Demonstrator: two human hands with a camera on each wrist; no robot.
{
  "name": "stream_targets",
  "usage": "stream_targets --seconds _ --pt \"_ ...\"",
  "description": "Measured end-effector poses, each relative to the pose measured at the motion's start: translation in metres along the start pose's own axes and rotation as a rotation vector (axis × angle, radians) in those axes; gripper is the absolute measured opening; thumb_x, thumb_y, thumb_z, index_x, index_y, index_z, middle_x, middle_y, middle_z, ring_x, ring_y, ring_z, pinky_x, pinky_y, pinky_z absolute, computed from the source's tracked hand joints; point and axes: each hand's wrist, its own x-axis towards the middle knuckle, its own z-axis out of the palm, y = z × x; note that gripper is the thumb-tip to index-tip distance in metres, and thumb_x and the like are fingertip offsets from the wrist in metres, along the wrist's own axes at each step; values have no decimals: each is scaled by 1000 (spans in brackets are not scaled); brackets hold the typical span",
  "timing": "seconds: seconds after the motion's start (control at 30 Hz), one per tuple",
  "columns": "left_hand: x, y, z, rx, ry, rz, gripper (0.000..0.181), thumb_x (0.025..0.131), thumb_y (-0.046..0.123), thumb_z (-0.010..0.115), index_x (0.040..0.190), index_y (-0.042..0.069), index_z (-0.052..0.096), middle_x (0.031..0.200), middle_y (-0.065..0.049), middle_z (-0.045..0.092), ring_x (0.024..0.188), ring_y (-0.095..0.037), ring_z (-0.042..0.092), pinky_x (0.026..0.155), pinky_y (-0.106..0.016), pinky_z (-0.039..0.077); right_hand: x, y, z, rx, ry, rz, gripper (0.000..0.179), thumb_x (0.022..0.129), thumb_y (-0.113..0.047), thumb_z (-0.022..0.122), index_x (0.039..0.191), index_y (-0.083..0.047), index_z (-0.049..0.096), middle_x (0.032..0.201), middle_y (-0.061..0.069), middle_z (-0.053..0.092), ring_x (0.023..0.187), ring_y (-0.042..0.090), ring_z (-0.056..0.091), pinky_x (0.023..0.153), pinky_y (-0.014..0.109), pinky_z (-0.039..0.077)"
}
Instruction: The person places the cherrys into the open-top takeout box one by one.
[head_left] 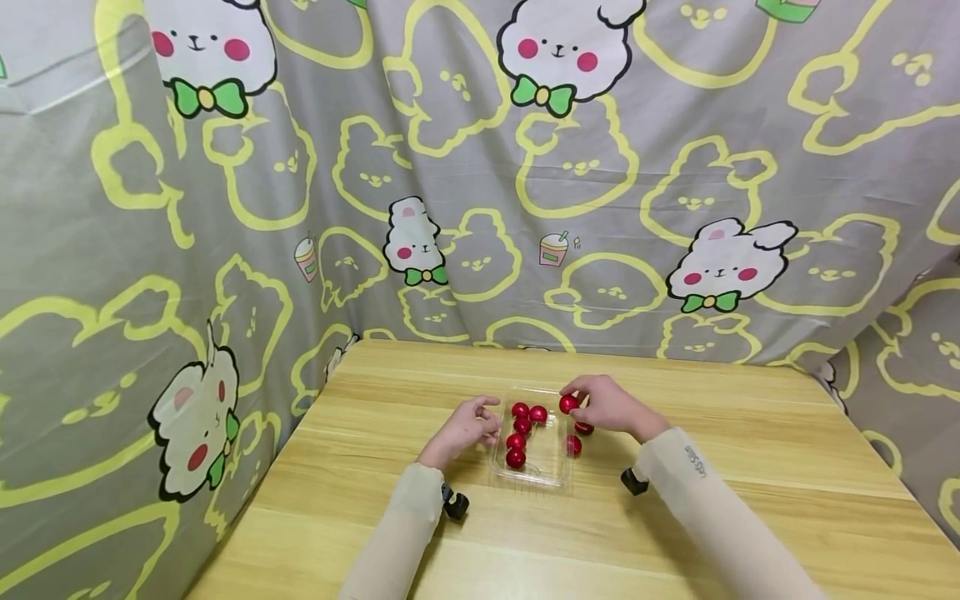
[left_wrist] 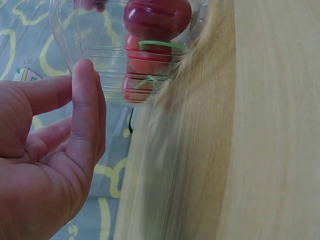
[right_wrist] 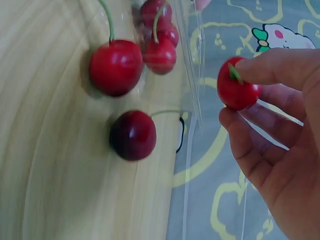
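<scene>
A red cherry [right_wrist: 235,90] with a short green stem is pinched between thumb and fingers of my right hand [head_left: 607,406], raised at the container's right rim. Several red cherries [head_left: 515,442] lie inside the clear plastic container [head_left: 551,477], mostly along its left side. Two more sit on the table to its right: a bright red cherry [right_wrist: 116,68] and a darker cherry [right_wrist: 133,135], both with stems. My left hand [head_left: 467,429] is beside the container's left side, fingers loosely bent, fingertips right at its wall in the left wrist view. It grips nothing.
A light wooden table [head_left: 390,392] carries everything. Grey patterned curtains [head_left: 465,183] hang behind it and at both sides. A black wrist device [head_left: 455,503] shows at the left sleeve, and another black device [head_left: 634,481] at the right sleeve.
</scene>
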Motion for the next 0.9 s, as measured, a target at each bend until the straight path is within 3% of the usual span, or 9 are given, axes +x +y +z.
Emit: stream_targets --seconds 0.3,0.9 --pt "-1 1 1 5 -1 3 46 93 -6 53 137 -7 40 88 -12 54 71 -17 60 67 -31 58 11 -11 18 -63 -2 -68 28 80 -10 73 106 -3 68 95 2 64 82 16 60 68 27 52" --pt "1 -1 1 -14 6 -14 46 93 -5 53 137 -6 40 90 -13 53 70 -18 60 65 -30 58 23 -16 52 -77 -59 -39 26 79 -7 76 103 -1 69 87 0 62 77 13 57 68 28 52"
